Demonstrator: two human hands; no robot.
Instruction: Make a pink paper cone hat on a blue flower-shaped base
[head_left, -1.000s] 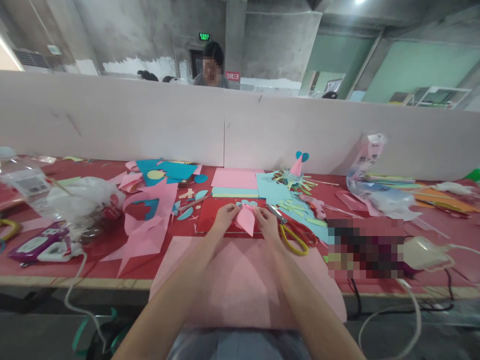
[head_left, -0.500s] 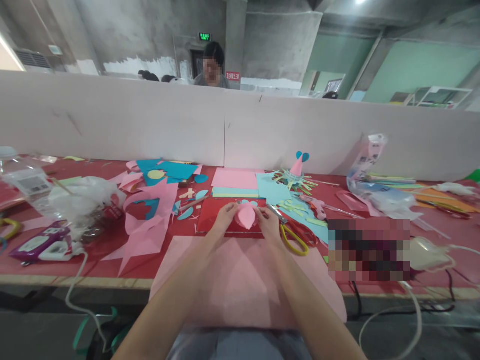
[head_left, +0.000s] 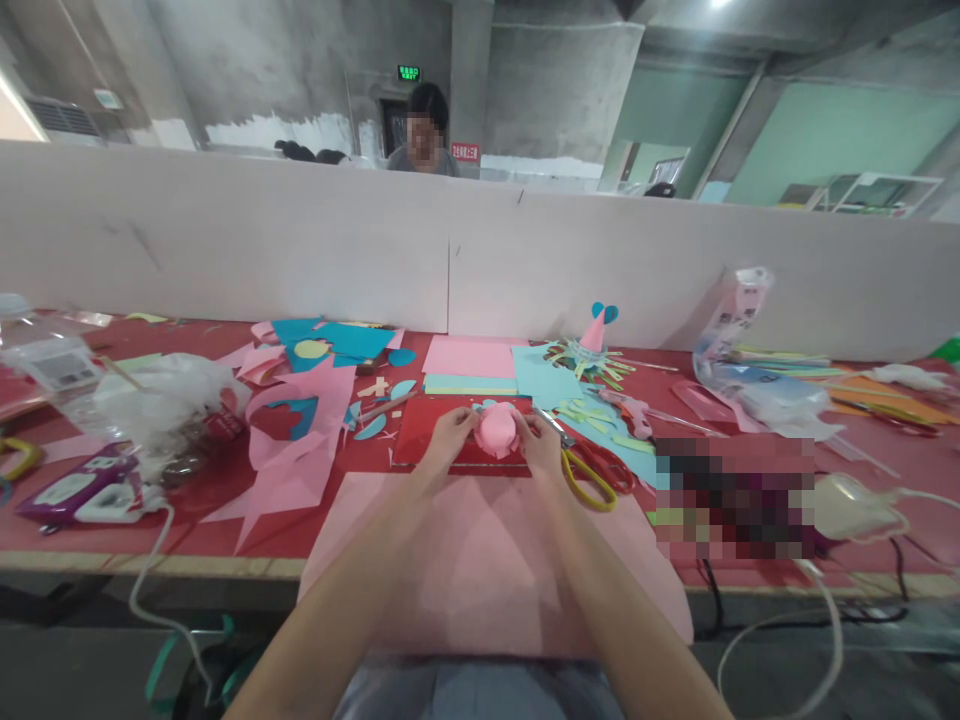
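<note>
Between my two hands is a pink paper flower shape (head_left: 497,430) with rounded lobes and a raised round middle. My left hand (head_left: 454,437) pinches its left edge, and my right hand (head_left: 540,443) pinches the right edge. Light blue paper shows just behind its top. Under it lies a red board (head_left: 420,432). Scissors with yellow and red handles (head_left: 589,475) rest beside my right hand. A large pink sheet (head_left: 487,560) spreads beneath my forearms.
Pink and blue paper scraps (head_left: 300,450) lie to the left, near a plastic bag (head_left: 176,400) and a purple power strip (head_left: 82,490). A pink paper cone with a fringed base (head_left: 592,345) stands behind. A white divider (head_left: 337,250) runs along the back; a person (head_left: 424,135) is beyond it.
The pink paper shape has been turned in my hands: its pointed petal faced me before, and now its rounded middle and lobes show. Both hands stay in nearly the same place.
</note>
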